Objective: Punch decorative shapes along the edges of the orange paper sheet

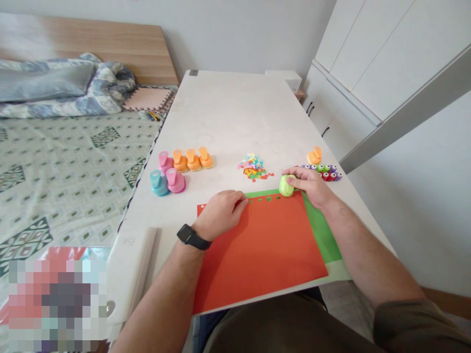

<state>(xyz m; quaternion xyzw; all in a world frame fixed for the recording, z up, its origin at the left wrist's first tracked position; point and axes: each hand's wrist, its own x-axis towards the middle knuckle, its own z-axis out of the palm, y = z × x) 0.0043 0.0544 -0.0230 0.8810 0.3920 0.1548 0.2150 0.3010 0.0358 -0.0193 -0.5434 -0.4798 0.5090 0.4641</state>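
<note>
Across the white table (235,108), the right hand (312,184) grips one green punch (286,186) at the far edge of one red sheet (257,250), while the left hand (223,212) rests there, fingers curled; whether it pinches the paper, I can't tell. Six punches (180,165) stand left, one orange punch (314,157) right, one confetti pile (253,168) between.

Paper punch (286,186): lime green, compact, rounded body; positioned at the far edge of the red-orange sheet, near that sheet's far right corner. Red-orange sheet (257,245): rectangular, lying flat, far edge slightly slanted; a row of small cut-outs runs along the far edge, several showing green through them. Green sheet (324,230): underneath the red-orange sheet, partly covered, exposed as a narrow strip beyond the far edge and a wider area at the right.
</note>
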